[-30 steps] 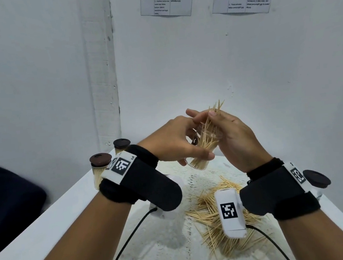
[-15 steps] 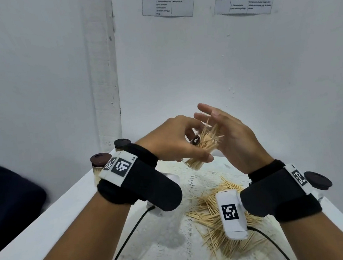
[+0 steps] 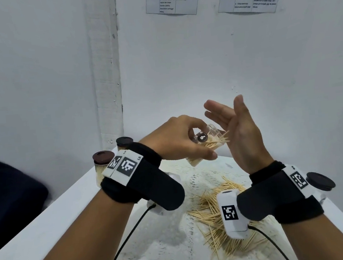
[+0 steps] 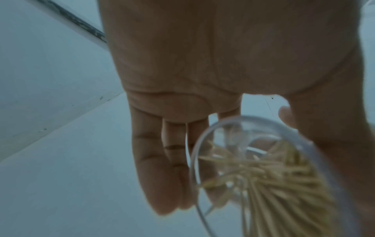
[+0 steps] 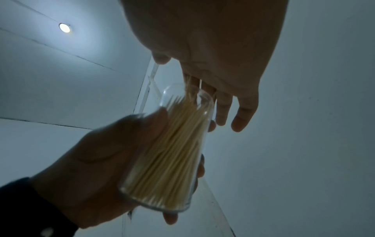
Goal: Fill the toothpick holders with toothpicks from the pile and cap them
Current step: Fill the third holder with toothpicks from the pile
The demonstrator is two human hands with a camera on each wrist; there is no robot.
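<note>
My left hand (image 3: 191,146) grips a clear toothpick holder (image 3: 195,160) above the table, tilted with its mouth toward the right. It is packed with toothpicks (image 3: 220,142) whose tips stick out of the mouth. A small dark brown cap (image 3: 202,137) is tucked between the left fingers beside the holder. My right hand (image 3: 227,114) is open, its fingers straight, with the palm against the protruding tips. From the right wrist, the holder (image 5: 168,152) sits in my left hand (image 5: 101,160) under the flat right fingers (image 5: 233,112). The left wrist view looks into the holder's mouth (image 4: 253,168).
A loose pile of toothpicks (image 3: 211,209) lies on the white table (image 3: 49,221) below my wrists. Two filled holders with brown caps (image 3: 103,163) (image 3: 124,142) stand at the table's far left corner. Another dark cap (image 3: 320,181) sits at the right edge behind my right wrist.
My right hand let go of the toothpick bundle and opened flat against the tips. The toothpicks have slid deeper into the holder, which my left hand has tilted further to the right.
</note>
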